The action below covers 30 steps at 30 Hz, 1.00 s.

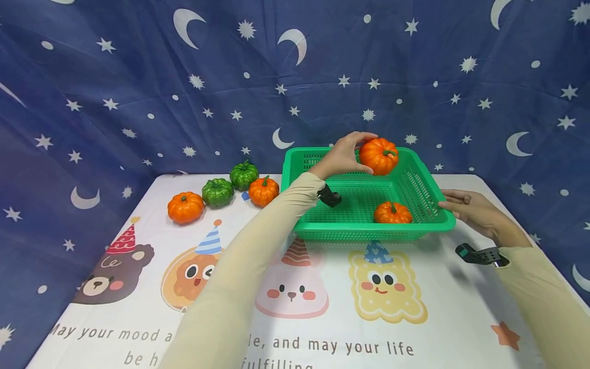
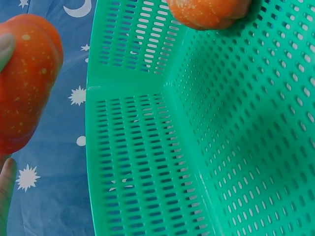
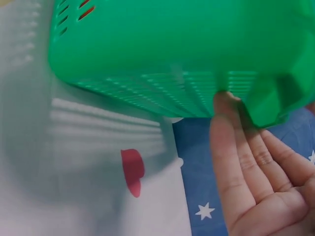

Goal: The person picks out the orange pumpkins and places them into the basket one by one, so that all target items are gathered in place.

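Note:
My left hand (image 1: 344, 155) pinches an orange pumpkin (image 1: 379, 157) between thumb and fingers, up over the back part of a green plastic basket (image 1: 359, 227). The left wrist view shows this pumpkin (image 2: 29, 83) outside the rim line, at the left edge. Inside the basket another orange pumpkin (image 1: 393, 213) lies at the front right. At the basket's right side, my right hand (image 1: 477, 212) holds the rim, thumb over the edge. Its fingers (image 3: 229, 147) reach along the outer wall in the right wrist view; the thumb is hidden there.
Left of the basket, two green pumpkins (image 1: 218, 192) (image 1: 244, 176) and two orange pumpkins (image 1: 185, 207) (image 1: 264, 191) sit on the white printed tablecloth (image 1: 341, 328). A blue curtain (image 1: 258, 77) with moons and stars hangs behind the table.

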### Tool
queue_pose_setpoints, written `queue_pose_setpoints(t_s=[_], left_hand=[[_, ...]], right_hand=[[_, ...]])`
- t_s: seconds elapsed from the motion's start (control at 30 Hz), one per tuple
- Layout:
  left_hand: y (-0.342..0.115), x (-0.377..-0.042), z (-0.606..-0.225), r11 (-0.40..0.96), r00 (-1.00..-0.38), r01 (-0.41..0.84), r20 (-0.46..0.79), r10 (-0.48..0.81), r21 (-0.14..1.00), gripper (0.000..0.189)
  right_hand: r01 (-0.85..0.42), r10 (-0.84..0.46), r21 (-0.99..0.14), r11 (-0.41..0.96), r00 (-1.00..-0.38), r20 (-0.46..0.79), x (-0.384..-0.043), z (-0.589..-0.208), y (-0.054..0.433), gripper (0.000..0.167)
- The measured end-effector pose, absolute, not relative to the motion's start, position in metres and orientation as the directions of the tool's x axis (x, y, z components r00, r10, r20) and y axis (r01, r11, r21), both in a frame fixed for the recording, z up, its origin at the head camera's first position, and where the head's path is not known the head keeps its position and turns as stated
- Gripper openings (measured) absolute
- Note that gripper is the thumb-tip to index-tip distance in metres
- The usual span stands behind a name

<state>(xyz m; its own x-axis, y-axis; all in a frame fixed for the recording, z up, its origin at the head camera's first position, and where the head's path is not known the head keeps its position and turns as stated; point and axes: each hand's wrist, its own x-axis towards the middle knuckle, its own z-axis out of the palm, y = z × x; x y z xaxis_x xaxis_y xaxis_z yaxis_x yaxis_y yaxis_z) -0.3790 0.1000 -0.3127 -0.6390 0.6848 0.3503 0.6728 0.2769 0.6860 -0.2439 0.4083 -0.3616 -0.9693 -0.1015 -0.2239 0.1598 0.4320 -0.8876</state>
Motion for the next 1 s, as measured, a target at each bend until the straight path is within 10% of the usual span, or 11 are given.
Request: queue_pose_setpoints(t_s=[0.27, 1.0], left_hand=[[0.106, -0.376, -0.315, 0.298, -0.640, 0.677, 0.338, 0.691, 0.674, 0.079], [0.120, -0.387, -0.326, 0.359, -0.656, 0.662, 0.276, 0.703, 0.658, 0.082]], right_hand=[[0.130, -0.123, -0.982, 0.135, -0.981, -0.147, -0.240, -0.370, 0.410, 0.028], [0.150, -0.095, -0.986, 0.070, -0.983, -0.157, -0.240, -0.374, 0.410, 0.029]])
